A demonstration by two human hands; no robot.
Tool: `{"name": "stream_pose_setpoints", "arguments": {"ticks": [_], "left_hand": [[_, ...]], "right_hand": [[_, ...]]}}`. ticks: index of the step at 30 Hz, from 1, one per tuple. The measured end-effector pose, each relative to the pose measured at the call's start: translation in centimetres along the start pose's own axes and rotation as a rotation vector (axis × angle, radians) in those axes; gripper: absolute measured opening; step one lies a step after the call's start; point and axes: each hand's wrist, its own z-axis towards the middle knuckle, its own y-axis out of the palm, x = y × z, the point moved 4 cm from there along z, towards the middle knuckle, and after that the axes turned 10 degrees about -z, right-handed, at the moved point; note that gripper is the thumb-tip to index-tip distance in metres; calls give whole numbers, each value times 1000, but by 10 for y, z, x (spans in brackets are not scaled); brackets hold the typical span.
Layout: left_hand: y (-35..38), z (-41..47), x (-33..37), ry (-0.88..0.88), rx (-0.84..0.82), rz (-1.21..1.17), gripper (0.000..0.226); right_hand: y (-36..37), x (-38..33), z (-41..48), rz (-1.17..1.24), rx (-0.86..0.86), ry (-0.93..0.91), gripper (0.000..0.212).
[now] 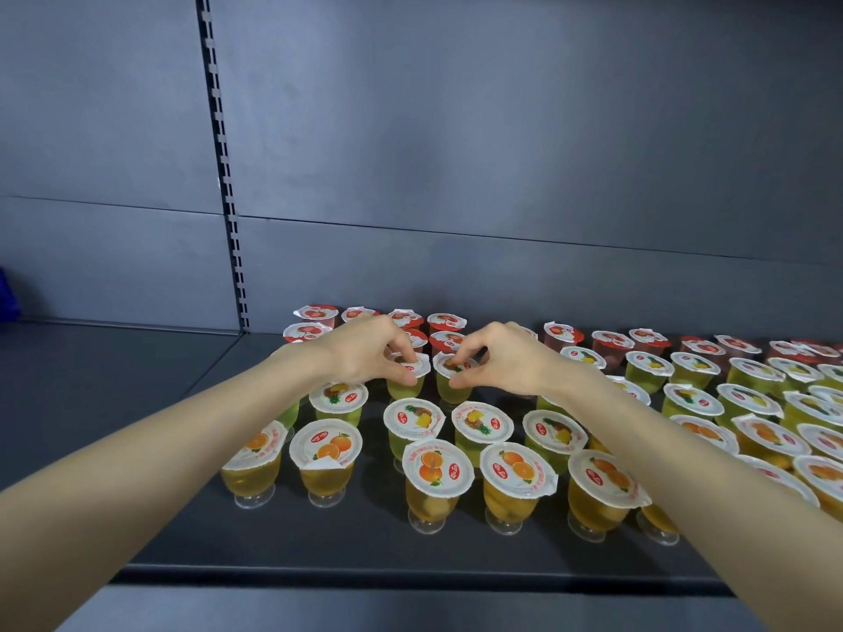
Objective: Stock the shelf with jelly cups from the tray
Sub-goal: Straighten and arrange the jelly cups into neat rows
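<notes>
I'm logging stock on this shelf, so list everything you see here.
Red-lid cups: many, red, back rows.
Pineapple cups: many, green, middle rows.
Orange cups: many, amber, front rows.
Shelf: one, dark grey, under the cups.
Back panel: one, grey-blue, behind.
Slotted upright: one, grey, on panel, left.
Blue object: one, far left edge, unidentifiable.
Left hand: one, pinching left green cup.
Right hand: one, pinching right green cup.

Hands (365,353) on two jelly cups (451,390)
</notes>
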Motion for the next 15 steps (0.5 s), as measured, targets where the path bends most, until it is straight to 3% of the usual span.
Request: {"name": "stream_pose_setpoints", "arguments": {"ticks": [15], "left_hand": [[-1,-7,8,4,9,42,31]], "right_hand": [[-1,-2,-1,-26,-24,-18,31]]}}
